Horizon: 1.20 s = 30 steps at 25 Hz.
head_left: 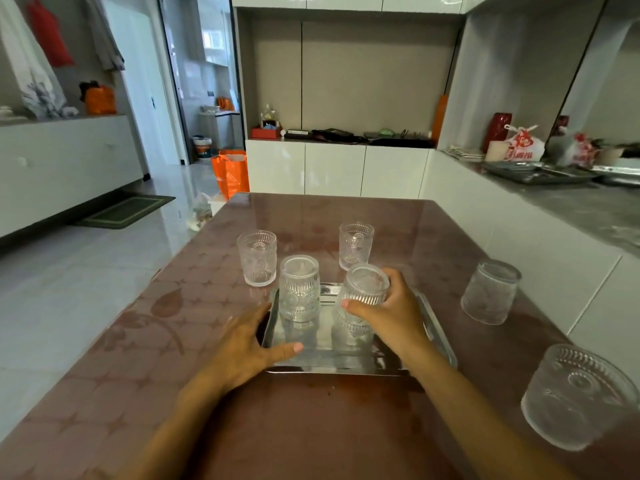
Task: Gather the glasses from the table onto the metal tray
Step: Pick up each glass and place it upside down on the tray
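The step in hand looks to be setting a second embossed glass (364, 285) down on the metal tray (437, 336), and doing it well means lowering it straight to the bare steel on the right half, keeping it upright or squarely mouth-down and clear of the glass already standing on the tray (298, 288) so the two do not knock together. The right hand (388, 311) is wrapped around the held glass from its right side, thumb curled across the near face and fingers round the back, with the glass tipped towards the camera and above the tray floor; whether its base touches the steel cannot be told. The right forearm reaches in from the lower right, crossing the tray's near right corner. The left hand (247, 344) lies flat and spread on the tray's near left corner, thumb along the front rim and fingers along the left edge, which I judge is there to steady the tray against sliding on the glossy tabletop (138, 341); it grips nothing. Four glasses are left off the tray: the far left glass (257, 258) just beyond its back left corner, the far middle glass (356, 245) behind it, and two to the right, one near the tabletop's right edge (491, 292) and one close to the camera (575, 396).
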{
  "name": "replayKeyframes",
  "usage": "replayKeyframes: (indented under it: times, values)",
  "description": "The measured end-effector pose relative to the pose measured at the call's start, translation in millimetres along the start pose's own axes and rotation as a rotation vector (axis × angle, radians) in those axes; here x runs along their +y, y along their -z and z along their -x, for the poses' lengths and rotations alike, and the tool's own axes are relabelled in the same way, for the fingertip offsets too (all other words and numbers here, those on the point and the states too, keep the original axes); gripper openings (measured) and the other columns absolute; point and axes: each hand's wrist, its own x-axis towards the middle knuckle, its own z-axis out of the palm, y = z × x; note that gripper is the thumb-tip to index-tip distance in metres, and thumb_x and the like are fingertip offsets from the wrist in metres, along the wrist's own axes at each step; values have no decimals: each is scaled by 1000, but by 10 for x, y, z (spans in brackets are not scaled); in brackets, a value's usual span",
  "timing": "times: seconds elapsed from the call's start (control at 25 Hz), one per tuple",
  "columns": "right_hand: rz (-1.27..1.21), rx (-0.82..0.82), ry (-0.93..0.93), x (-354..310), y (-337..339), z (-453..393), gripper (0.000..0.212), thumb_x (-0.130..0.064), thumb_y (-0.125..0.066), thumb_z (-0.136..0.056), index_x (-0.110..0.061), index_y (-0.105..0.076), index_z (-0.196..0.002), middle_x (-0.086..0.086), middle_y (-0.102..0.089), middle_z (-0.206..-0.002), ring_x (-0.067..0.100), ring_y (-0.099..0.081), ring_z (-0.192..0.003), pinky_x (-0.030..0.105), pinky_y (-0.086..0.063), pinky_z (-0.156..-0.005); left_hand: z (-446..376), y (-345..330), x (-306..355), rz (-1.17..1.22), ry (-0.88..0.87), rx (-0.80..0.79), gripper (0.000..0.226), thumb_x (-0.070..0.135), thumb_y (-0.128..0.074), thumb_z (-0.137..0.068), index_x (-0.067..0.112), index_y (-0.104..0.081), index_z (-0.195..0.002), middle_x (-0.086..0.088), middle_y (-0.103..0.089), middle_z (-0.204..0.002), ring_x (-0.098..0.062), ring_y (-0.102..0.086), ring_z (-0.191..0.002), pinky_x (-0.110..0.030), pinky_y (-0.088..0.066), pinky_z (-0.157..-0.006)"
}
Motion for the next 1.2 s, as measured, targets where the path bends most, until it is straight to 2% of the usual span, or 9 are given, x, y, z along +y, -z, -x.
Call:
replayKeyframes:
  times: [0.12, 0.32, 0.68, 0.84, 0.92, 1.0, 1.08, 1.16, 1.2]
  values:
    - [50, -45, -5, 58, -146, -193, 71, -33, -91, -60, -28, -52, -119, -14, -65, -102, 9, -65, -93, 28, -55, -75, -11, -6, -49, -48, -16, 1, 111, 80, -74, -56, 37, -35, -150, 13, -46, -152, -14, -42, -141, -52, -29, -121]
    - [87, -110, 35, 93, -249, -353, 75, -40, -89, -63, -31, -50, -127, -15, -63, -110, -2, -57, -89, 11, -37, -64, -38, -8, -83, -81, 24, -17, 116, 76, -76, -57, 28, -32, -154, 4, -39, -160, -20, -34, -147, -52, -25, -123]
    - [121, -112, 73, 185, -317, -410, 79, -50, -86, -61, -38, -47, -128, -20, -57, -109, 6, -56, -99, 10, -35, -66, -51, -22, -116, -110, 19, -1, 114, 79, -74, -56, 31, -36, -152, 6, -43, -157, -19, -36, -145, -52, -26, -122]
    - [85, -128, 3, 146, -297, -322, 86, -45, -86, -67, -35, -38, -137, -10, -53, -130, 18, -51, -123, 22, -39, -86, -31, -12, -65, -75, 28, -18, 109, 74, -79, -57, 32, -39, -149, 10, -49, -152, -16, -43, -141, -49, -31, -120]
    - [53, 15, 30, 111, -253, -102, 78, -52, -79, -73, -34, -38, -138, -9, -48, -140, 17, -48, -125, 28, -41, -93, 5, 8, -58, 23, 30, -50, 96, 67, -84, -57, 40, -47, -142, 23, -58, -139, -5, -52, -132, -34, -40, -114]
    - [89, 111, 225, 111, -227, 257, 48, -56, -65, -82, -34, -49, -122, -16, -56, -123, 7, -54, -111, 24, -46, -85, 14, 52, -54, 285, 102, -58, 63, 50, -89, -62, 46, -64, -120, 30, -71, -117, 7, -65, -111, -11, -50, -91]
    - [223, 71, 442, 146, -248, 594, 25, -46, -58, -86, -28, -58, -104, -16, -61, -102, 6, -57, -96, 24, -47, -77, -102, 117, -81, 577, 254, 78, 23, 26, -86, -74, 37, -79, -93, 14, -81, -100, -4, -76, -92, -11, -57, -71]
    - [374, 40, 584, 182, -288, 721, 14, -33, -63, -84, -20, -64, -90, -8, -65, -88, 15, -59, -84, 32, -48, -73, -313, 218, -101, 622, 360, 310, 13, 12, -79, -81, 24, -81, -85, 5, -82, -82, -15, -75, -82, -19, -58, -67]
    - [412, 39, 608, 178, -292, 720, 9, -26, -68, -82, -18, -66, -84, -6, -66, -83, 18, -59, -80, 34, -48, -71, -440, 261, -111, 563, 353, 399, 17, 8, -76, -83, 21, -79, -93, 7, -79, -81, -14, -71, -81, -22, -57, -72]
